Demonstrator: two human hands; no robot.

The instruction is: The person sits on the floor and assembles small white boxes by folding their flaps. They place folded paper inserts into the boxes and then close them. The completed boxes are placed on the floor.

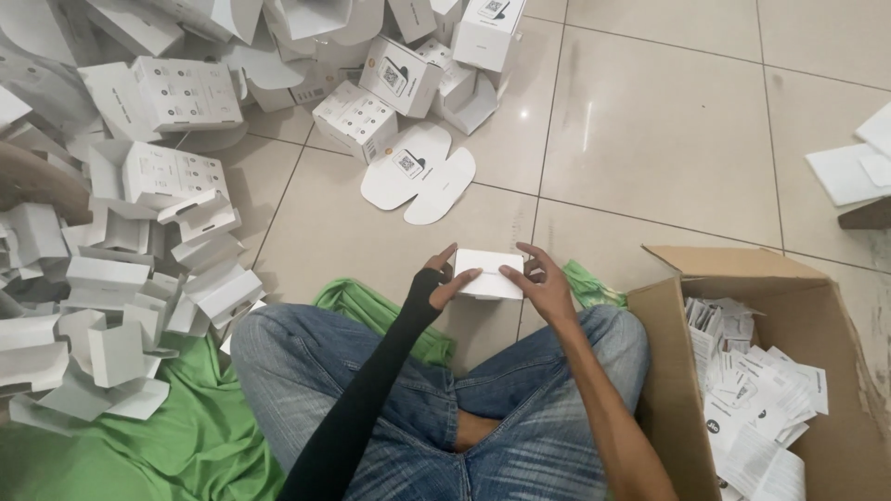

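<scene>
White card makes up the small box (488, 274) that sits between both hands, held just above the tiled floor (650, 130) in front of the person's crossed legs in blue jeans (306, 371). The left hand (444, 278), its wrist and forearm covered by a black sleeve (371, 390), grips the box's left end with thumb on top and fingers spread behind it. The right hand (546, 283), bare, clasps the right end, fingertips pressing along the top edge. Neither hand is slack; both are closed on the box. Under the legs lies a green cloth (186, 436), spreading left and showing again just beyond the right hand. To the right, touching the right knee, stands an open brown cardboard carton (668, 371) holding a loose heap of printed paper leaflets (752, 399). On the left, a large pile of white folded boxes and unfolded blanks (139, 269) covers the floor and part of the cloth, and runs on along the top of the view. One flat die-cut blank (418, 174) lies alone on the tiles, well apart from the hands. More white sheets (849, 167) lie at the far right edge.
</scene>
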